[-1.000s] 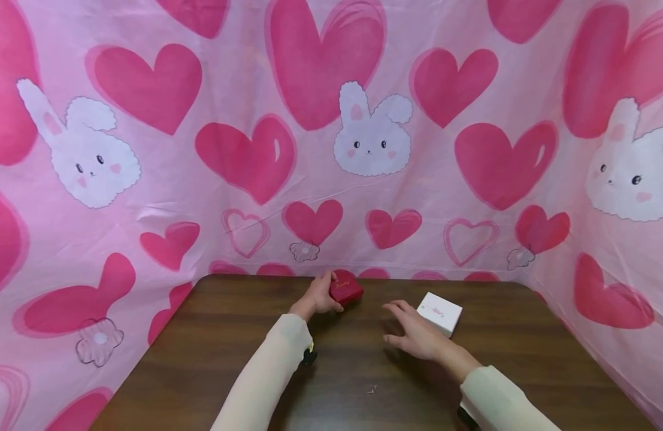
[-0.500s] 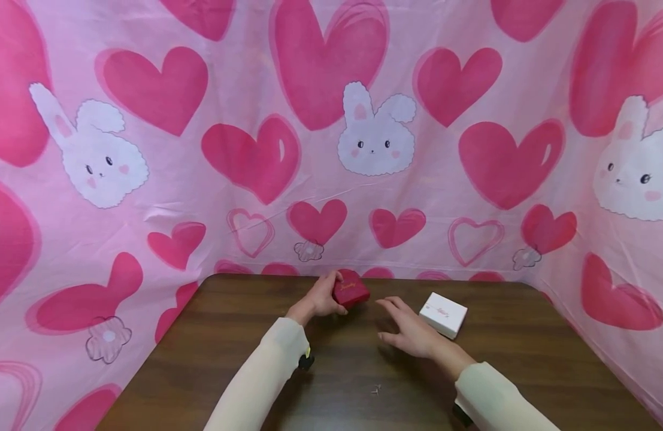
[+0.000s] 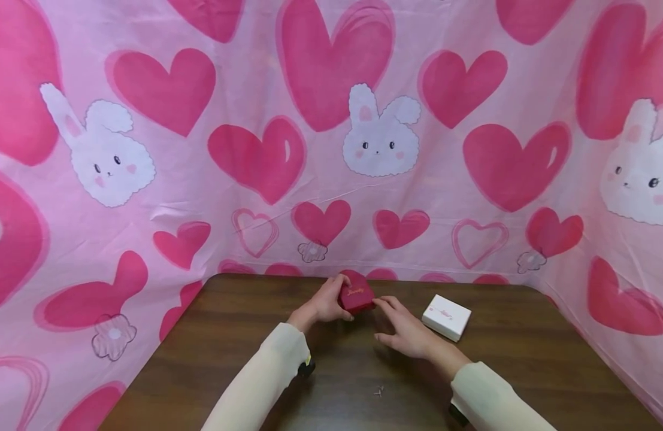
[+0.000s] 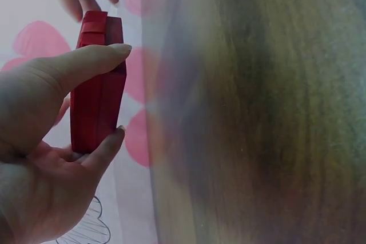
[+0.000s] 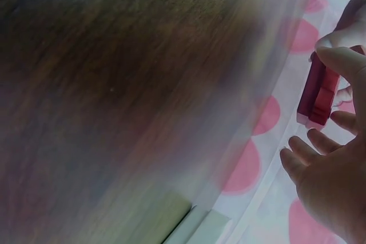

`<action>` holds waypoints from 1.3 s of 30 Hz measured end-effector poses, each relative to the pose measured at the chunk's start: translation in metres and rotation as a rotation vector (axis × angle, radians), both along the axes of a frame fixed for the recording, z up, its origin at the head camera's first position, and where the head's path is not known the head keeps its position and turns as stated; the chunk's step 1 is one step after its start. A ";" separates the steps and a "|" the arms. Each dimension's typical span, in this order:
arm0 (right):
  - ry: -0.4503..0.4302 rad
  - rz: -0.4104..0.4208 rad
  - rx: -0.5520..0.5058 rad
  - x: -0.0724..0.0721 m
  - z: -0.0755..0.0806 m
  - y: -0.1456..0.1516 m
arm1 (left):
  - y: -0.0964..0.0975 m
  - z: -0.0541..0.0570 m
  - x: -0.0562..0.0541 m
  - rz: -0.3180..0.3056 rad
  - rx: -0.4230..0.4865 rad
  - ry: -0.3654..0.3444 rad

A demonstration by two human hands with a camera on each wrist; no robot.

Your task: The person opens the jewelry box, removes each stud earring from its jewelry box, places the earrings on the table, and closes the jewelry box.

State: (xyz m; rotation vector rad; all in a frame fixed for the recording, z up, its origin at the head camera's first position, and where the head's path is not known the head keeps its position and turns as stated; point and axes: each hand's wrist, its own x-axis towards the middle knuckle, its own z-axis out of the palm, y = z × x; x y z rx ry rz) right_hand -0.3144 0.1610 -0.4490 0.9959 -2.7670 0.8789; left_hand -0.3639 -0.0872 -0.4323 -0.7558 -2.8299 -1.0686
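Observation:
My left hand (image 3: 327, 300) grips a red jewelry box (image 3: 357, 292) with gold lettering on top, near the far edge of the table. In the left wrist view, its thumb (image 4: 86, 64) lies across one side of the box and a finger supports the other end. My right hand (image 3: 409, 330) is just right of the box, fingers spread and relaxed. Its index fingertip is at or close to the box's right corner; whether it touches cannot be told. The right wrist view shows the box (image 5: 320, 92) beyond those loosely extended fingers.
A white box (image 3: 447, 317) with pink lettering lies on the wooden table (image 3: 245, 323), right of my right hand. A few tiny metallic pieces (image 3: 379, 391) lie near the front middle. A pink heart-and-bunny cloth (image 3: 256, 161) hangs behind the table and at both sides.
My left hand has carried the red box slightly right and nearer. My right hand has moved slightly left, so its fingertips are now at the box's right side. The view shifted a little.

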 end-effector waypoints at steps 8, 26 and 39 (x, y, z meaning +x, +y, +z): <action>-0.004 0.006 0.007 -0.002 0.000 -0.003 | 0.001 -0.001 0.008 -0.046 -0.016 -0.045; -0.028 0.031 0.004 -0.005 0.002 -0.005 | 0.004 -0.001 0.027 -0.119 -0.037 -0.122; -0.069 0.053 0.078 -0.011 0.003 -0.009 | 0.007 -0.007 0.037 -0.183 -0.088 -0.154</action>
